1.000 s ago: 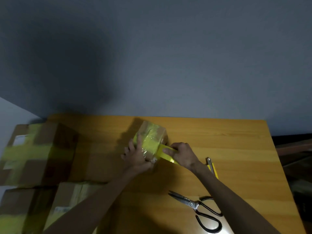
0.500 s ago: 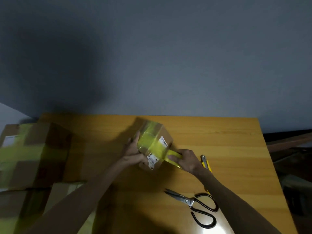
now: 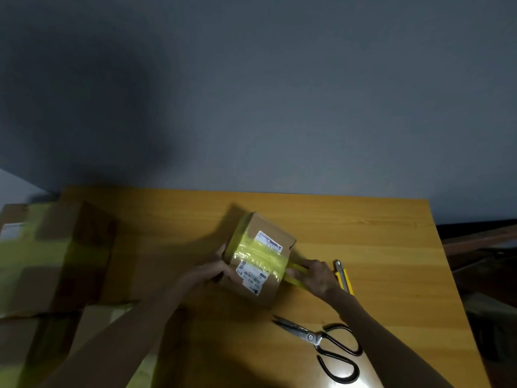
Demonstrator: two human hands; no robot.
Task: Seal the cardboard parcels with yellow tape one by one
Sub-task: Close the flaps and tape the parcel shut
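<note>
Where the grey wall (image 3: pixel 279 107) met its far edge, the wooden desk (image 3: pixel 363 233) lay in dim light, shadowed at the left. Large taped boxes (image 3: pixel 56 256) crowded its left side, the near ones partly hidden by the left forearm. Scissors (image 3: pixel 321 343) lay near right, and a yellow utility knife (image 3: pixel 342 275) lay just right of the right hand (image 3: pixel 316 275). The small parcel (image 3: pixel 260 259) was tilted at the desk's middle. The left hand (image 3: pixel 207 271) had its grip on the parcel's left side, and the right grip held yellow tape (image 3: pixel 293 273) stretched from its right edge.
</note>
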